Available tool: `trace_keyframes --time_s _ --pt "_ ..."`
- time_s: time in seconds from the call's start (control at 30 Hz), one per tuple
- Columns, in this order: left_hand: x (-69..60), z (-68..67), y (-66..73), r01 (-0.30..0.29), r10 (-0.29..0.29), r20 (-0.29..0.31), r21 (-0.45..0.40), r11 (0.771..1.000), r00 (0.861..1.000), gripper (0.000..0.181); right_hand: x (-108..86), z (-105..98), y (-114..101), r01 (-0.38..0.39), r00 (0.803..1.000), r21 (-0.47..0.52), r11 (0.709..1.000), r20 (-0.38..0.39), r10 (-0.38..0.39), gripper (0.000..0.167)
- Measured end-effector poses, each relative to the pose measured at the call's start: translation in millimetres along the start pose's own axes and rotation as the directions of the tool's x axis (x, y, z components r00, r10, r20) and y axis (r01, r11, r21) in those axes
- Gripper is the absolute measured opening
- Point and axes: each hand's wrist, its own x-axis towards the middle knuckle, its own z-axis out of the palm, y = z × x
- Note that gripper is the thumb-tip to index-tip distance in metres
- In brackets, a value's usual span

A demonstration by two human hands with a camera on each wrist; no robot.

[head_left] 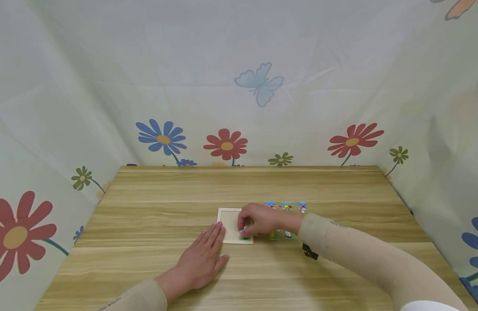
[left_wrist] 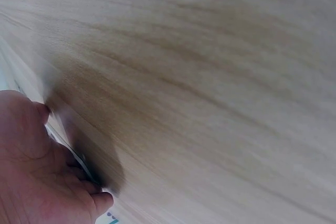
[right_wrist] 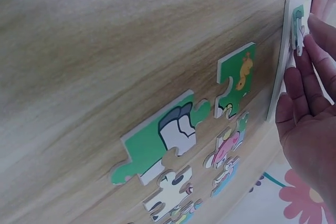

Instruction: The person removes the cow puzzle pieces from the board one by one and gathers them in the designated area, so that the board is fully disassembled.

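A shallow pale puzzle tray [head_left: 235, 242] lies on the wooden table. My left hand [head_left: 204, 259] rests palm down, its fairly straight fingertips on the tray's left rim. At the tray's lower right corner, my right hand [head_left: 259, 219] pinches a jigsaw piece [right_wrist: 298, 32] with green and white on it. That piece touches or sits just above the tray floor; the fingers hide part of it. Loose jigsaw pieces [head_left: 287, 206] lie right of the tray, some covered by the right wrist. Among them are a green piece with boots [right_wrist: 176, 129] and one with an orange animal [right_wrist: 236, 80].
The wooden table [head_left: 165, 190] reaches back to a hanging cloth [head_left: 184, 95] printed with flowers and a butterfly. Cloth also flanks both sides. A small black object [head_left: 310, 251] shows under the right forearm.
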Motion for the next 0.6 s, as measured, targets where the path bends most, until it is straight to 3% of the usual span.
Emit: trace_keyframes --time_s 0.3,0.6 --pt "-0.1 -3.1 1.8 0.017 -0.017 0.05 0.013 1.0 0.999 0.071 1.8 -0.1 -0.5 -0.022 0.999 0.11 0.994 0.028 0.019 0.006" --pt "0.8 1.2 -0.1 0.008 -0.008 0.024 0.008 1.0 1.0 0.07 0.0 -5.2 -7.9 -0.009 1.0 0.175 0.985 -0.019 0.012 0.006"
